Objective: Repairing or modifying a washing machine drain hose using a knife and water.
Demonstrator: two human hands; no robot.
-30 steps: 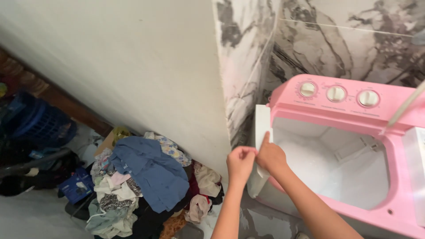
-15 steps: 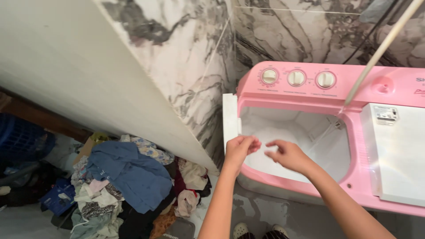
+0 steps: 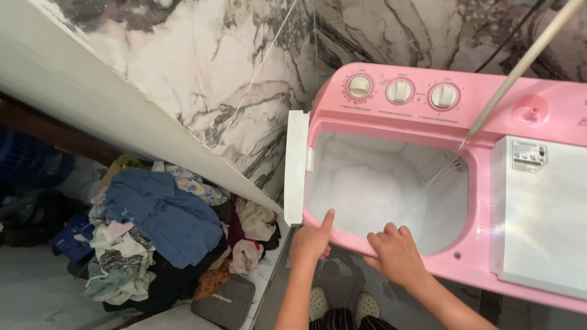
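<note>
Where the marble-veined wall (image 3: 244, 79) meets the floor, a pink twin-tub washing machine (image 3: 489, 244) fills the right half of the head view, its wash tub (image 3: 379, 189) open and full of white foam. A white lid (image 3: 296, 165) stands upright at the tub's left edge, and a second white lid (image 3: 538, 214) lies shut over the compartment on the machine's right side. Along the machine's back edge sits a row of three round dials (image 3: 400, 91). A pale pipe (image 3: 520, 67) slants down from the upper right corner into the back right of the tub.

To the left of the machine, a heap of clothes (image 3: 159, 232) lies on the floor, a blue garment (image 3: 165, 211) on top; a dark flat scale-like pad (image 3: 223, 302) lies at the heap's near edge, and a blue basket (image 3: 30, 165) sits at the far left, partly cut off.

At the tub's front rim, the left hand (image 3: 312, 241) rests with its forefinger stretched up against the rim's near left corner, the other fingers curled, holding nothing. Just beside it, the right hand (image 3: 397, 253) hooks its bent fingers over the same front rim, grasping only the rim. Between the forearms, pale clogs (image 3: 342, 302) show on the floor.
</note>
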